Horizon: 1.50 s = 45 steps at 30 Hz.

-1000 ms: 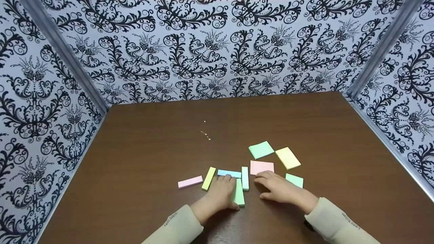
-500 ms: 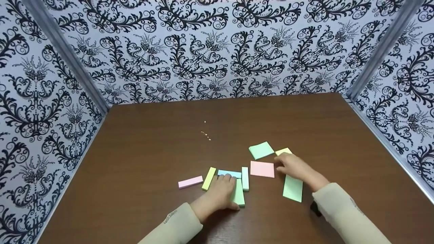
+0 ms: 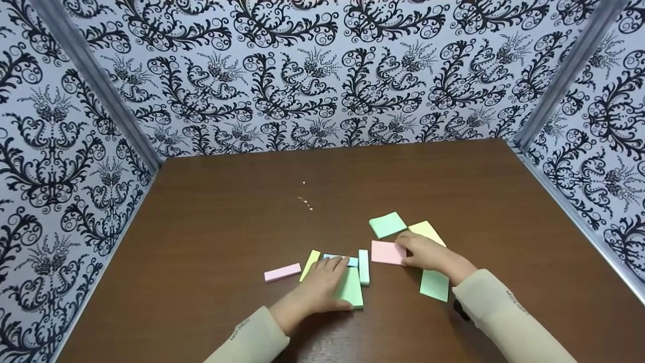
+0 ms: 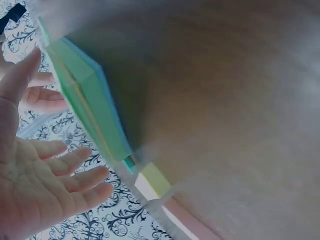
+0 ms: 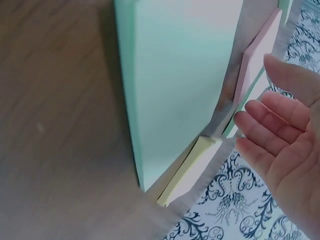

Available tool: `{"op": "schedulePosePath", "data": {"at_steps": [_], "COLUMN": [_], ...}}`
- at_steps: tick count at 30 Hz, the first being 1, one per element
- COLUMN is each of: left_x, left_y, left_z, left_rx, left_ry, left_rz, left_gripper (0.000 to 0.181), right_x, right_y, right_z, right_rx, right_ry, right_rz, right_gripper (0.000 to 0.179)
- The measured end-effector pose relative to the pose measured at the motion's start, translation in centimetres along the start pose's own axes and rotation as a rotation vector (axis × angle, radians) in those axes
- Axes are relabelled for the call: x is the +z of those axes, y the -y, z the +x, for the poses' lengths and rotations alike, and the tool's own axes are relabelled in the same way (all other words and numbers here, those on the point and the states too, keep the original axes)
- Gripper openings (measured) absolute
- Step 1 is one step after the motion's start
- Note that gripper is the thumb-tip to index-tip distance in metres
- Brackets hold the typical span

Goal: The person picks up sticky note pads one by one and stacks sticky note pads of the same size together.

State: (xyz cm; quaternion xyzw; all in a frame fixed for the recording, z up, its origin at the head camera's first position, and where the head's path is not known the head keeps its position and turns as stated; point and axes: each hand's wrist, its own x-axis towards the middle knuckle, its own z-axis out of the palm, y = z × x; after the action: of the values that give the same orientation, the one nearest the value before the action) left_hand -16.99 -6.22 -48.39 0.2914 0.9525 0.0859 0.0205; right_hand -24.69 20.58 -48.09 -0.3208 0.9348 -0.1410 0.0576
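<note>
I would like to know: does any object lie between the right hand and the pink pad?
Nothing visible does. In the head view, the right hand overlaps the right edge of the pink pad; whether it touches, I cannot tell.

Brown table (image 3: 216, 212), pastel pads (image 3: 387, 252), narrow pastel strips (image 3: 282, 273), pale specks (image 3: 305, 202)

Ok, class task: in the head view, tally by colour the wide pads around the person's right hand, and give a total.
Green pads: 2
Pink pad: 1
Yellow pad: 1
Total: 4
</note>
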Motion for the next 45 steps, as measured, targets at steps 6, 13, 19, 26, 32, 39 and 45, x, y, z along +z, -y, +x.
{"op": "schedulePosePath", "data": {"at_steps": [6, 13, 19, 26, 32, 39, 45], "left_x": [0.1, -0.2, -0.1, -0.1, -0.1, -0.3, -0.3], "left_y": [0.1, 0.1, 0.2, 0.1, 0.2, 0.1, 0.1], "left_z": [-0.3, -0.3, -0.3, -0.4, -0.3, -0.2, -0.3], "left_rx": [-0.014, -0.007, -0.006, -0.028, -0.029, -0.024, -0.018], "left_ry": [-0.037, -0.082, -0.084, -0.063, -0.065, -0.078, -0.099], "left_rz": [-0.031, -0.020, -0.023, -0.048, -0.036, -0.046, -0.032], "left_gripper": [0.095, 0.093, 0.092, 0.091, 0.090, 0.090, 0.090], "right_x": [0.7, 0.8, 0.7, 1.1, 1.4, 1.5, 2.0], "right_y": [0.1, 0.3, 0.4, 0.6, 1.0, 2.3, 2.8], "right_z": [0.1, -0.1, -0.7, -1.7, -2.6, -2.6, -2.3], "right_rx": [-0.114, -0.206, -0.226, -0.334, -0.406, -0.273, -0.284], "right_ry": [-0.037, -0.060, -0.019, -0.072, -0.115, -0.027, -0.037], "right_rz": [-0.051, -0.079, -0.086, -0.099, -0.120, -0.182, -0.189], "right_gripper": [0.018, 0.007, 0.006, 0.010, 0.005, 0.037, 0.039]}}
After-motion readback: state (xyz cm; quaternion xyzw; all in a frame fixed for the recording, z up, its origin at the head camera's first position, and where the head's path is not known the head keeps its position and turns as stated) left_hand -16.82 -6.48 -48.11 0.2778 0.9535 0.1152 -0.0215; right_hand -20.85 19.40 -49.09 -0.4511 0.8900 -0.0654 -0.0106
